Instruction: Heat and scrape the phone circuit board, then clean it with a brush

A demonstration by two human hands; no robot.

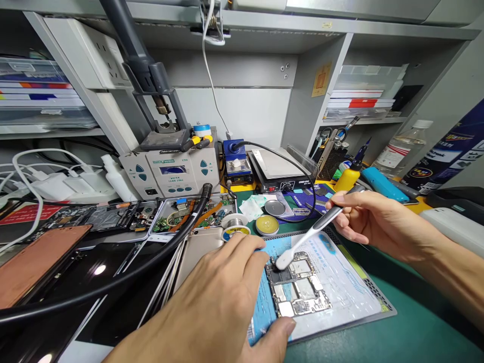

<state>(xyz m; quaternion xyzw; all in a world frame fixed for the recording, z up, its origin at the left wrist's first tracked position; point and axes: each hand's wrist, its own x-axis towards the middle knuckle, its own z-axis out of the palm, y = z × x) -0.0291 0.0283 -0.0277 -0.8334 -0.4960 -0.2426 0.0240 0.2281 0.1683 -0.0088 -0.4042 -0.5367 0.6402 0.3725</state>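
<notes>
A phone circuit board [300, 290] with silver shields lies on a light blue work mat [340, 282]. My left hand [223, 297] rests on the mat, fingers and thumb pressed against the board's left edge and lower corner, holding it still. My right hand [372, 222] grips a white and grey brush [308, 237] by its handle. The brush head touches the board's upper left corner.
A hot air rework station [170, 171] and a small blue unit [236, 161] stand at the back, with a heating plate [280, 169] beside them. Solder wire [234, 224], a yellow flux tin [266, 225], trays of phone parts [189, 212] and a black hose [132, 275] lie left. Bottles [401, 146] stand right.
</notes>
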